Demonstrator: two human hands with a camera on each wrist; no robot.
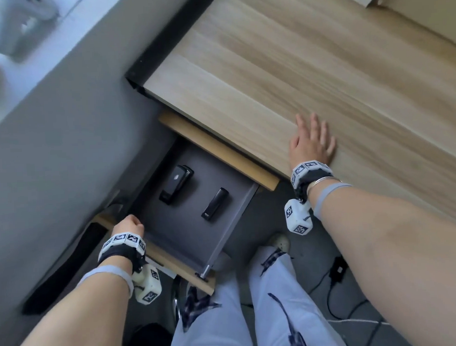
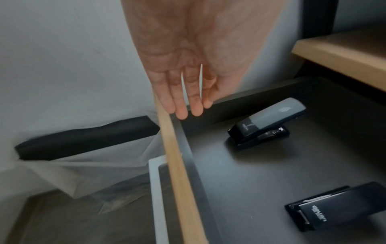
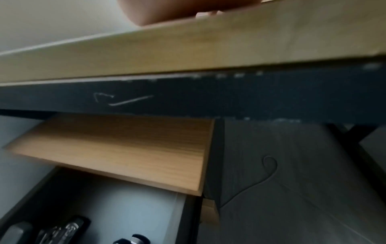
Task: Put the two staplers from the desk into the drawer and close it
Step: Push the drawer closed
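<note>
The drawer [image 1: 187,227] under the desk [image 1: 295,65] stands pulled out, its grey floor showing. Two black staplers lie inside, apart from each other: a larger one [image 1: 175,184] [image 2: 265,122] toward the back left and a slim one [image 1: 214,204] [image 2: 342,208] to its right. My left hand [image 1: 127,225] [image 2: 188,99] is at the left end of the wooden drawer front [image 1: 173,264] [image 2: 175,165], its straight fingertips touching the front's top edge. My right hand [image 1: 312,143] [image 3: 156,13] lies flat on the desktop near its front edge and holds nothing.
A wooden panel [image 1: 218,149] [image 3: 125,148] juts out above the drawer's back. A grey wall [image 1: 64,153] runs close on the left, with a black bar [image 1: 63,266] at its foot. My legs [image 1: 253,302] stand before the drawer; a black cable and adapter [image 1: 337,268] lie on the floor.
</note>
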